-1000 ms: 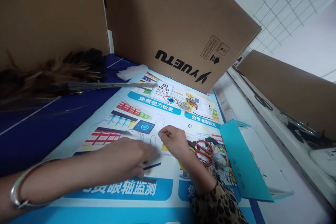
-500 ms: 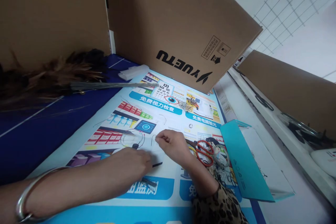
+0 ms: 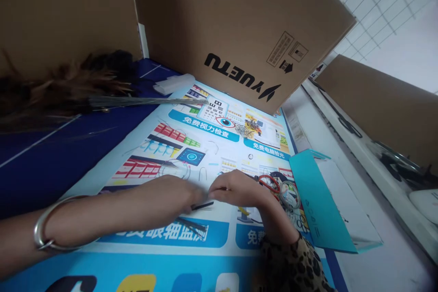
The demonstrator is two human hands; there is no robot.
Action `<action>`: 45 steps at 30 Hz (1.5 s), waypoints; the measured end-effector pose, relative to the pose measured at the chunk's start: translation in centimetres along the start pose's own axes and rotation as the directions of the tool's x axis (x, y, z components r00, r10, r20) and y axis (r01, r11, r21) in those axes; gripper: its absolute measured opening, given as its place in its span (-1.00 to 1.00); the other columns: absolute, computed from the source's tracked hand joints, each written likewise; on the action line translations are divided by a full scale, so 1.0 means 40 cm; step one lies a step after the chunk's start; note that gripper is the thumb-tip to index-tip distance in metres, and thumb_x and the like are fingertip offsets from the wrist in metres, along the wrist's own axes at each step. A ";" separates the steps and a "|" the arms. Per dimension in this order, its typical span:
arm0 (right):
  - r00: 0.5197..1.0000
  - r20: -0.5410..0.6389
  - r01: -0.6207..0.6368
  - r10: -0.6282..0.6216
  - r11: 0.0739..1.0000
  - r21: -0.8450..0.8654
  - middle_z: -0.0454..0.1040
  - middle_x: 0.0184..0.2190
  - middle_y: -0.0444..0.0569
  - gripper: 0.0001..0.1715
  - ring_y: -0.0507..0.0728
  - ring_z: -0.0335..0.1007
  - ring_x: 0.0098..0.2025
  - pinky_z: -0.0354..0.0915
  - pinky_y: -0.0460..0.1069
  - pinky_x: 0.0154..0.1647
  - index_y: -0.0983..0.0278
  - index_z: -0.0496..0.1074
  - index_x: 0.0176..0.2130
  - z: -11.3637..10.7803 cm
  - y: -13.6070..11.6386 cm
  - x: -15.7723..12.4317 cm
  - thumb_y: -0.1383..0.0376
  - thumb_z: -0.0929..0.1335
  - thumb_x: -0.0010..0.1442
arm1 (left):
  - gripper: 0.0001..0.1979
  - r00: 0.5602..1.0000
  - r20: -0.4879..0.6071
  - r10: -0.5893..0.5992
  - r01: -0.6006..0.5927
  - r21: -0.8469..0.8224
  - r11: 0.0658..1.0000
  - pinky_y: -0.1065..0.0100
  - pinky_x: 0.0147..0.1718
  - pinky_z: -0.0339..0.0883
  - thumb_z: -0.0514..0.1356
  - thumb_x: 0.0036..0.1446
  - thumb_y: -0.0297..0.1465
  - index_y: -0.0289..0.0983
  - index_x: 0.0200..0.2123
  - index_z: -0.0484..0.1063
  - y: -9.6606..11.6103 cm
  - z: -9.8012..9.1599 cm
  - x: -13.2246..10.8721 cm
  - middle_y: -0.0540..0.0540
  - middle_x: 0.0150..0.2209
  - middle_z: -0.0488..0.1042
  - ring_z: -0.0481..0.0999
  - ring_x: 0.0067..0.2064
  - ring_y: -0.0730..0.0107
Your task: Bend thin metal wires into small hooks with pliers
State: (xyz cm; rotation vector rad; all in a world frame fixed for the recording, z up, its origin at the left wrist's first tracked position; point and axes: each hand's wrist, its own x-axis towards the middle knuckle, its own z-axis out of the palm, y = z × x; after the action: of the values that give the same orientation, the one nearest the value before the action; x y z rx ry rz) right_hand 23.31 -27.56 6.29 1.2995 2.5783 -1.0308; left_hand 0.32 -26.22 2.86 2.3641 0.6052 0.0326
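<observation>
My left hand (image 3: 164, 198) lies low on the printed poster (image 3: 191, 137), fingers closed on one end of a thin black stick (image 3: 202, 206). My right hand (image 3: 239, 189) sits just to its right, fingers pinched together near the stick's other end; what it holds is too small to make out. A silver bangle (image 3: 44, 232) circles my left wrist and a leopard-print sleeve (image 3: 290, 264) covers my right forearm. Thin wire loops (image 3: 174, 169) lie on the poster just beyond my left hand.
Red-handled scissors (image 3: 270, 182) and a clear tape roll (image 3: 290, 195) lie right of my right hand. A teal paper bag (image 3: 318, 205) lies further right. A large cardboard box (image 3: 239, 32) stands behind, and a feather duster (image 3: 68, 91) rests at the left.
My two hands have come together, the right one dropping toward the black stick held by the left. The view has shifted slightly.
</observation>
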 end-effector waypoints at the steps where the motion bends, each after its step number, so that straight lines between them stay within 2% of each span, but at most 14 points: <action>1: 0.999 0.036 0.026 -0.026 1.000 -0.004 0.70 -0.22 -0.07 -0.80 0.06 0.55 -0.20 0.26 -0.11 -0.17 0.27 0.65 -0.23 0.002 -0.001 0.001 0.38 0.39 0.40 | -0.83 0.998 0.040 -0.051 0.050 0.008 0.999 0.26 -0.39 0.11 0.14 0.20 -0.48 -0.18 -0.28 0.55 0.000 -0.006 0.002 -0.12 -0.29 0.66 0.57 -0.32 0.13; 4: 0.994 0.083 0.066 -0.068 0.997 0.027 0.70 -0.17 -0.07 -0.84 0.06 0.56 -0.18 0.26 -0.12 -0.15 0.27 0.66 -0.16 0.010 -0.006 0.005 0.34 0.42 0.40 | -0.81 0.982 0.100 -0.159 0.159 0.000 0.987 0.25 -0.39 0.09 0.11 0.24 -0.44 -0.18 -0.27 0.55 0.008 -0.029 0.008 -0.14 -0.25 0.67 0.58 -0.26 0.09; 8: 0.998 0.048 0.024 -0.027 0.997 0.074 0.70 -0.18 -0.15 -0.86 0.04 0.57 -0.19 0.27 -0.14 -0.16 0.21 0.67 -0.17 0.019 -0.019 0.006 0.37 0.44 0.36 | -0.79 0.973 0.124 -0.194 0.198 -0.014 0.980 0.30 -0.36 0.13 0.13 0.22 -0.45 -0.17 -0.24 0.58 0.015 -0.049 0.012 -0.11 -0.22 0.68 0.61 -0.22 0.12; 12: 0.998 0.068 0.001 -0.008 0.995 0.100 0.67 -0.30 -0.24 -0.91 0.02 0.52 -0.30 0.25 -0.13 -0.23 0.18 0.65 -0.26 0.024 -0.028 0.001 0.36 0.48 0.29 | -0.80 0.972 0.179 -0.153 0.165 -0.055 0.985 0.34 -0.40 0.11 0.20 0.14 -0.49 -0.15 -0.29 0.62 0.005 -0.049 0.009 -0.03 -0.33 0.66 0.58 -0.31 0.23; 15: 0.993 0.111 0.024 -0.033 0.996 0.082 0.66 -0.34 -0.24 -0.89 0.02 0.51 -0.30 0.19 -0.13 -0.29 0.19 0.65 -0.33 0.030 -0.030 0.000 0.37 0.49 0.25 | -0.80 0.968 0.229 -0.107 0.128 -0.082 0.988 0.35 -0.42 0.09 0.24 0.09 -0.49 -0.12 -0.31 0.65 -0.006 -0.047 0.006 -0.01 -0.36 0.66 0.55 -0.34 0.26; 18: 0.992 0.118 0.048 -0.052 0.998 0.037 0.67 -0.30 -0.21 -0.87 0.04 0.51 -0.24 0.18 -0.11 -0.26 0.19 0.65 -0.34 0.036 -0.030 0.003 0.37 0.49 0.26 | -0.81 0.971 0.224 -0.087 0.109 -0.091 0.990 0.34 -0.44 0.06 0.22 0.12 -0.51 -0.15 -0.39 0.62 -0.011 -0.052 0.005 0.00 -0.44 0.60 0.48 -0.41 0.30; 21: 0.991 0.114 0.066 -0.065 0.998 -0.008 0.68 -0.28 -0.18 -0.87 0.07 0.51 -0.20 0.20 -0.09 -0.20 0.21 0.66 -0.35 0.035 -0.032 0.007 0.38 0.49 0.26 | -0.75 0.980 0.186 -0.077 0.094 -0.084 0.992 0.34 -0.45 0.02 0.16 0.19 -0.51 -0.19 -0.50 0.51 -0.013 -0.062 0.006 0.00 -0.53 0.48 0.40 -0.47 0.34; 24: 0.993 0.105 0.060 -0.056 0.997 -0.039 0.67 -0.28 -0.17 -0.86 0.07 0.50 -0.19 0.19 -0.08 -0.18 0.21 0.66 -0.34 0.031 -0.035 0.008 0.38 0.49 0.28 | -0.75 0.985 0.163 -0.059 0.079 -0.118 0.990 0.36 -0.45 0.02 0.14 0.23 -0.50 -0.20 -0.50 0.46 -0.017 -0.067 0.007 0.02 -0.52 0.45 0.37 -0.47 0.38; 28: 0.998 0.046 0.033 -0.031 0.999 -0.043 0.67 -0.28 -0.17 -0.87 0.06 0.49 -0.21 0.19 -0.08 -0.20 0.19 0.67 -0.33 0.028 -0.035 0.008 0.35 0.49 0.28 | -0.77 0.977 0.210 -0.036 0.074 -0.176 0.981 0.39 -0.45 0.04 0.13 0.20 -0.51 -0.20 -0.50 0.44 -0.020 -0.065 0.011 0.06 -0.55 0.40 0.30 -0.49 0.42; 33: 0.995 0.088 0.043 -0.038 0.997 -0.061 0.67 -0.30 -0.18 -0.89 0.07 0.49 -0.22 0.17 -0.08 -0.21 0.19 0.68 -0.33 0.032 -0.030 0.009 0.35 0.51 0.27 | -0.81 0.967 0.250 -0.053 0.096 -0.162 0.982 0.37 -0.47 0.04 0.19 0.17 -0.48 -0.19 -0.48 0.52 -0.018 -0.061 0.009 0.05 -0.53 0.46 0.36 -0.48 0.40; 39: 0.995 0.097 0.039 -0.037 0.999 -0.024 0.65 -0.34 -0.21 -0.88 0.06 0.47 -0.26 0.16 -0.09 -0.23 0.19 0.66 -0.35 0.030 -0.031 0.008 0.33 0.52 0.27 | -0.76 0.974 0.201 -0.100 0.125 -0.114 0.986 0.35 -0.45 0.05 0.15 0.20 -0.46 -0.18 -0.48 0.54 -0.019 -0.059 0.011 0.01 -0.52 0.49 0.39 -0.47 0.36; 45: 0.994 0.101 0.043 -0.036 0.997 -0.071 0.67 -0.28 -0.17 -0.89 0.09 0.50 -0.17 0.19 -0.07 -0.20 0.19 0.68 -0.34 0.026 -0.039 0.008 0.33 0.53 0.27 | -0.77 0.974 0.217 -0.061 0.097 -0.159 0.983 0.37 -0.45 0.07 0.17 0.22 -0.45 -0.18 -0.46 0.56 -0.020 -0.057 0.011 0.04 -0.53 0.48 0.36 -0.48 0.38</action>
State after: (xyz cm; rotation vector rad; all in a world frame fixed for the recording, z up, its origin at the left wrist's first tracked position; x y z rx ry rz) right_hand 21.72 -28.62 6.20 1.1539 2.5516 -0.9714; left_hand -0.05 -24.11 4.05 2.1429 0.5684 -0.1941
